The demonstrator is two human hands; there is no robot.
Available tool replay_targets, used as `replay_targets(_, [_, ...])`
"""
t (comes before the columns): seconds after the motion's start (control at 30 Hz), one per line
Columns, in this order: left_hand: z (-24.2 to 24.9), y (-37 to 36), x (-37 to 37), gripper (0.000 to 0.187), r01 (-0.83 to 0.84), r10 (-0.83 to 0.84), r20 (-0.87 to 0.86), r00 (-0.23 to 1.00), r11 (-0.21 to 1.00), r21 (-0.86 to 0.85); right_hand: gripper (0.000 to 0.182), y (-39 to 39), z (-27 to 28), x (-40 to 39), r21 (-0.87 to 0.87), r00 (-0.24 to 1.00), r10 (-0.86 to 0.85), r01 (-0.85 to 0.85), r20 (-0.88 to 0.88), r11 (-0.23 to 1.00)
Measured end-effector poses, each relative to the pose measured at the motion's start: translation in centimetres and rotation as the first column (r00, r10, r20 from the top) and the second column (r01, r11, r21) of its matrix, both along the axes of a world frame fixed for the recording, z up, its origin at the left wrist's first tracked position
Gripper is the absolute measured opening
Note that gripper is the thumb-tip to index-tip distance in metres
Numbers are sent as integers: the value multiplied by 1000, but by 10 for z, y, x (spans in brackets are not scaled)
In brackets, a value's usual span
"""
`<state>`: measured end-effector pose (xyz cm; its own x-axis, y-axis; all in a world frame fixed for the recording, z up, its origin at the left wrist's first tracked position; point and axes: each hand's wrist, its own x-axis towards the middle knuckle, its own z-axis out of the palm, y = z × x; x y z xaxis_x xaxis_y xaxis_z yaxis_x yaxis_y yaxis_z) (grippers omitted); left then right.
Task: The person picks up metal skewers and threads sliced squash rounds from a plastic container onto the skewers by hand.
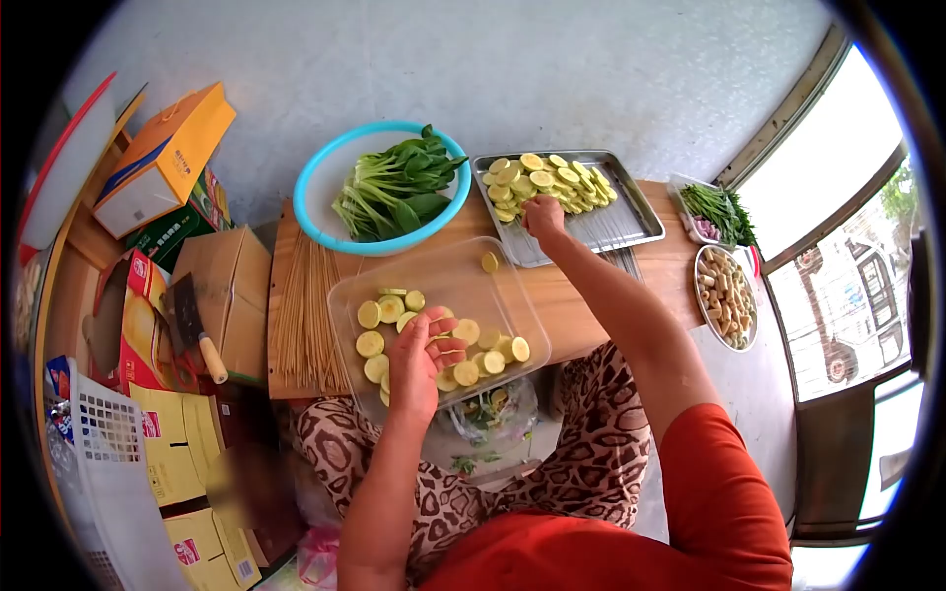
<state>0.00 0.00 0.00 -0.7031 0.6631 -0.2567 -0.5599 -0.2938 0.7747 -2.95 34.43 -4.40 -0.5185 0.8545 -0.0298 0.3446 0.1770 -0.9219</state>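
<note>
My left hand (419, 362) is over a clear plastic tray (434, 274) of round zucchini slices (370, 344). Its palm faces up, with the fingers apart and loosely bent, and no item shows in it. Farther off, my right hand (543, 216) reaches over a metal tray (645, 219), its fingers closed at the near edge of a heap of zucchini slices (540, 178). Whatever those fingers pinch is hidden. Thin sticks run from under the heap toward the tray's near side. One slice (490, 262) lies alone at the clear tray's far right corner.
Bamboo skewers (307, 315) lie spread at the table's left. Behind are leafy greens (399, 187) in a blue-rimmed basin (305, 202). On the right stand chopped greens (719, 212) and a bowl of short tan pieces (726, 295). A cleaver (187, 310) leans by cardboard boxes (232, 286).
</note>
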Motion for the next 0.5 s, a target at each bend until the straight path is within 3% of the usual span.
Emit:
replay_targets(0.07, [0, -1, 5, 37, 1, -1, 19, 1000, 1000, -4, 20, 3, -13, -2, 1, 985, 15, -16, 172, 1000])
replay_targets(0.1, [-2, 7, -11, 37, -1, 1, -6, 1000, 1000, 2, 20, 10, -14, -21, 7, 989, 16, -17, 147, 1000])
replay_targets(0.17, [0, 10, -9, 35, -3, 3, -18, 1000, 1000, -5, 19, 10, -17, -17, 36, 956, 135, -149, 261, 988])
replay_targets(0.33, [-1, 10, -5, 35, 9, -9, -23, 1000, 1000, -23, 19, -4, -8, -3, 87, 856, 187, -259, 482, 962])
replay_targets(0.4, [-3, 10, -3, 34, 13, -14, -24, 1000, 1000, -27, 20, -11, 1, 9, 176, 751, 139, -323, 646, 930])
replay_targets(0.5, [-10, 10, -1, 34, 10, -11, -25, 1000, 999, -36, 21, -10, 10, 34, 320, 738, 112, -418, 666, 850])
